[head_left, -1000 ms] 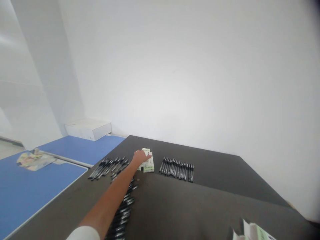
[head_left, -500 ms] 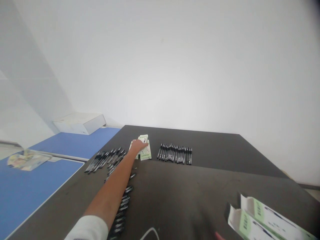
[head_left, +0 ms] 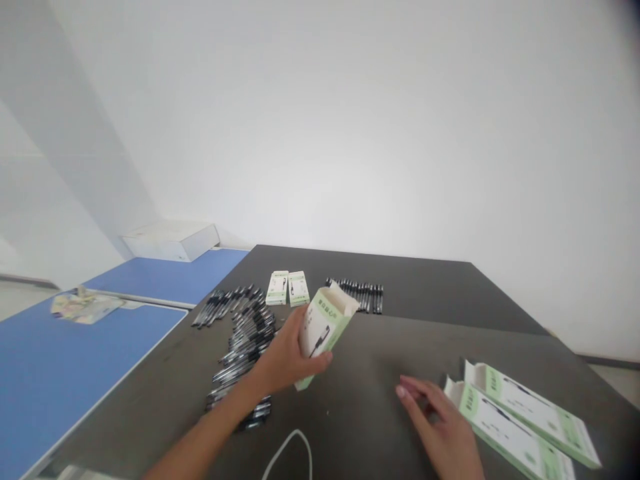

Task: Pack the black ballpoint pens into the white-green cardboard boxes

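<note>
My left hand [head_left: 285, 357] grips a small green-and-white carton [head_left: 323, 329] with an open top flap, held above the dark table [head_left: 380, 373]. My right hand [head_left: 440, 423] lies flat with fingers stretched out on the table, beside two flattened green-and-white cartons [head_left: 515, 420] at the right. Two more small cartons [head_left: 289, 288] lie at the far side. A heap of black pens [head_left: 243, 333] sits left of my left hand, and a neat row of black pens [head_left: 361, 293] lies behind the held carton.
A white cable [head_left: 287, 453] loops at the near table edge. A blue table [head_left: 85, 347] adjoins on the left, with papers [head_left: 85, 307] and a white box [head_left: 173, 240] on it. A white wall stands behind.
My left hand has drawn back from the far cartons toward me, now holding one open carton. My right hand has come into view beside the flat cartons.
</note>
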`<control>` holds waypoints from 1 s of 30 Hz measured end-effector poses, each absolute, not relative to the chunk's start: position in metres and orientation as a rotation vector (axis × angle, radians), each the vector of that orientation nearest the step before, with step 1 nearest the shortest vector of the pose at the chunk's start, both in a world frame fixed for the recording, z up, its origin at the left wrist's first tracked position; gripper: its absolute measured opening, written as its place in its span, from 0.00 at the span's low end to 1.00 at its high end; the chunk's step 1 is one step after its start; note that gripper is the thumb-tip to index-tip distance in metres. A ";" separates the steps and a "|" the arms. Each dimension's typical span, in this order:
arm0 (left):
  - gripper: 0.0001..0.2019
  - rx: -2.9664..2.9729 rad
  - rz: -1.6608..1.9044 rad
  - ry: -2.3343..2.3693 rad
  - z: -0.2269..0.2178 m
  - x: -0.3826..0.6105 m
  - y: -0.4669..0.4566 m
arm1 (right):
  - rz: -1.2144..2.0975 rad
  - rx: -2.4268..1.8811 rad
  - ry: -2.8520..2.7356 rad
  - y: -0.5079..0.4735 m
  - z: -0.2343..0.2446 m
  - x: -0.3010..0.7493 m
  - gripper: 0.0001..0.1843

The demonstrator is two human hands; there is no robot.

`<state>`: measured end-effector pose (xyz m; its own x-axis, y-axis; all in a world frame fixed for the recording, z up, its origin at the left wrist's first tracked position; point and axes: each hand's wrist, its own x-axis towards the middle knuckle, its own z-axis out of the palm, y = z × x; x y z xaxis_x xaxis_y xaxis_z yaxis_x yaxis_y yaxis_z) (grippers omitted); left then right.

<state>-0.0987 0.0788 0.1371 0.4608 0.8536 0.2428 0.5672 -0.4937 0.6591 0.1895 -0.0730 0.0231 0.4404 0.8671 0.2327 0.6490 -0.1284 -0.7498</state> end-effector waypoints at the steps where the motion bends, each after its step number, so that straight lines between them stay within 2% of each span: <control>1: 0.41 2.113 0.801 1.104 0.132 -0.102 0.063 | 0.375 -1.951 -1.395 -0.052 0.031 0.203 0.26; 6: 0.41 1.756 1.028 1.030 0.095 -0.092 0.021 | 0.391 -2.108 -1.491 0.078 0.052 0.247 0.17; 11: 0.40 1.531 1.205 1.051 0.057 -0.065 0.014 | 0.375 -2.266 -1.506 0.156 0.052 0.251 0.19; 18: 0.46 1.470 1.322 1.119 0.013 -0.047 0.030 | 0.374 -2.457 -1.495 0.205 0.042 0.257 0.20; 25: 0.42 1.471 1.399 1.151 0.003 -0.046 0.020 | 0.463 -2.646 -1.497 0.230 0.029 0.273 0.20; 30: 0.41 1.464 1.409 1.127 0.005 -0.044 0.018 | 0.509 -2.696 -1.498 0.235 0.040 0.276 0.20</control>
